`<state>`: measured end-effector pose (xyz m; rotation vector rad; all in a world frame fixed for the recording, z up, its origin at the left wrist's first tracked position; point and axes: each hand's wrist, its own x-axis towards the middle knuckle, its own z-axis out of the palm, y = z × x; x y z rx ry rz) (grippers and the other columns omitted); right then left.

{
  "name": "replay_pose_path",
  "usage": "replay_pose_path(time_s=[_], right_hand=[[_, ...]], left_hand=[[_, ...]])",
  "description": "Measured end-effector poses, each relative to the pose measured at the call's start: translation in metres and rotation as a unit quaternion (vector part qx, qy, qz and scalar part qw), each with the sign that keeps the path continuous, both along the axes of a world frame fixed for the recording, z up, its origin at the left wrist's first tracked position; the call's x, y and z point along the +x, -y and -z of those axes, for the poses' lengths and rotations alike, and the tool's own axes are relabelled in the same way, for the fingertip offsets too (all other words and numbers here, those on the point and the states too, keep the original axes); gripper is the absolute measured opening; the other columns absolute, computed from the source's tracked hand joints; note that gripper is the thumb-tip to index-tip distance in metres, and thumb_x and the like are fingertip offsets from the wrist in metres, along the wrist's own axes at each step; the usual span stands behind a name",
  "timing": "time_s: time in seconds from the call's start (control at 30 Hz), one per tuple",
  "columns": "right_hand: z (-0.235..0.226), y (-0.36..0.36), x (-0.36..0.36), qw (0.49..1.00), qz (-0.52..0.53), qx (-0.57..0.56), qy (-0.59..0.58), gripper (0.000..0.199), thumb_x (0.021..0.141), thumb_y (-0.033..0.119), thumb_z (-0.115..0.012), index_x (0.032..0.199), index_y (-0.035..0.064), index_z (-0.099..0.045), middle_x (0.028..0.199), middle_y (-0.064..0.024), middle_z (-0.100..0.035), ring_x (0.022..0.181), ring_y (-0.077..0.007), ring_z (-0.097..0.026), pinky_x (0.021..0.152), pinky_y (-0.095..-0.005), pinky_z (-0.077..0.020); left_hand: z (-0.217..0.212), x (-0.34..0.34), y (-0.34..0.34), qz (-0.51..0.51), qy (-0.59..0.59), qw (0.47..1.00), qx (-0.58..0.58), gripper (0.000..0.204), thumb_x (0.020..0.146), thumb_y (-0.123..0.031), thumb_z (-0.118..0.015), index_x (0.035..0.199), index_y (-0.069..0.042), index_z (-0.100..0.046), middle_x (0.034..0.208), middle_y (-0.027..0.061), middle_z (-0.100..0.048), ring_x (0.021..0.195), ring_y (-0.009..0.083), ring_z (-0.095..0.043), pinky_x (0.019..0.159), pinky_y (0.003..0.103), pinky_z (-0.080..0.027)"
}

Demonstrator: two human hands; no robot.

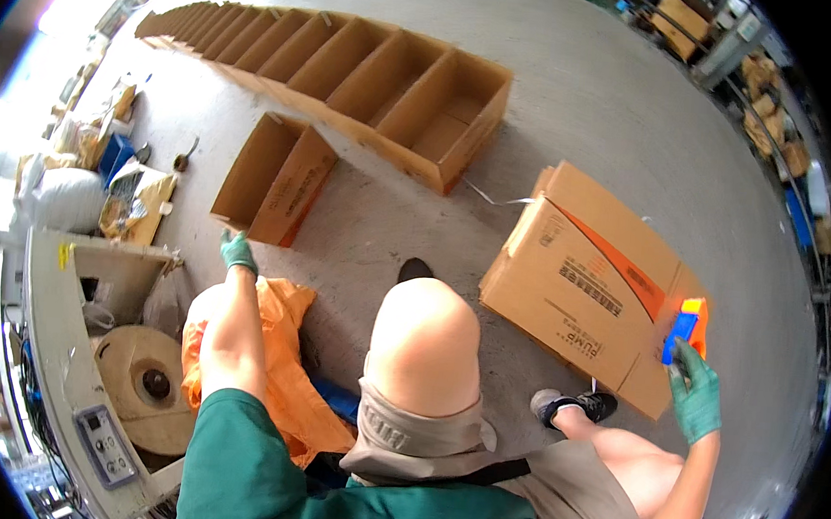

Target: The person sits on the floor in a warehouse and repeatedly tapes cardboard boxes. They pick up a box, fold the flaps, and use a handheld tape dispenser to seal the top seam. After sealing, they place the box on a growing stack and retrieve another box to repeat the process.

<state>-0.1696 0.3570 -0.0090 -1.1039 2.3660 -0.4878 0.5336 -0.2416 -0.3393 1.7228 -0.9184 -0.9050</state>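
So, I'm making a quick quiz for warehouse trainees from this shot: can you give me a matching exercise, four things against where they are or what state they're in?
Things:
1. tape dispenser
2. left hand
3. closed carton
4. open cartons

Places or states:
A. lined up in a long row on the floor
B. held in the gloved right hand at the carton's edge
C. lying tilted on the floor by the right foot
D. stretched out toward a single open box

Pairs: 1-B, 2-D, 3-C, 4-A
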Motion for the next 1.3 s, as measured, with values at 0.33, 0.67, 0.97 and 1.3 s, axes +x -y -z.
replay_pose_path(time_s=[0.33, 0.67, 0.97, 1.3], right_hand=[[0.020, -0.014, -0.029, 0.943, 0.062, 0.158, -0.287, 0.067, 0.090, 0.032, -0.071, 0.150, 0.0197, -0.045, 0.118, -0.0197, -0.064, 0.109, -0.0379, -0.064, 0.095, -0.0475, -0.0511], [0.132, -0.011, -0.058, 0.973, 0.143, 0.149, -0.100, 0.050, 0.091, 0.013, -0.063, 0.141, 0.0214, -0.057, 0.111, -0.0203, -0.066, 0.100, -0.0355, -0.068, 0.087, -0.0466, -0.0549], [0.122, -0.020, -0.061, 0.978, 0.114, 0.130, -0.113, 0.043, 0.092, 0.007, -0.059, 0.133, 0.0191, -0.063, 0.109, -0.0173, -0.068, 0.093, -0.0325, -0.070, 0.082, -0.0430, -0.0567], [0.107, -0.017, -0.062, 0.977, 0.078, 0.161, -0.120, 0.041, 0.095, 0.021, -0.062, 0.136, 0.0167, -0.060, 0.115, -0.0181, -0.070, 0.103, -0.0365, -0.068, 0.088, -0.0471, -0.0549]], left_hand=[[-0.163, -0.263, -0.025, 0.359, -0.037, 0.932, -0.034, 0.035, 0.099, -0.011, -0.059, 0.134, -0.005, -0.060, 0.119, 0.0062, -0.067, 0.104, 0.0141, -0.064, 0.084, 0.028, -0.052], [-0.188, -0.548, -0.185, 0.735, 0.442, 0.507, 0.088, 0.036, 0.098, -0.015, -0.052, 0.131, -0.004, -0.062, 0.119, 0.0157, -0.068, 0.100, 0.0267, -0.065, 0.090, 0.039, -0.053], [-0.178, -0.561, -0.218, 0.617, 0.298, 0.711, 0.156, 0.028, 0.096, -0.022, -0.059, 0.116, -0.005, -0.069, 0.105, 0.0128, -0.072, 0.095, 0.0268, -0.068, 0.085, 0.038, -0.055], [-0.240, -0.558, -0.231, 0.592, -0.082, 0.770, 0.225, 0.032, 0.092, -0.008, -0.064, 0.123, -0.003, -0.057, 0.108, 0.0109, -0.065, 0.100, 0.0234, -0.061, 0.087, 0.040, -0.054]])
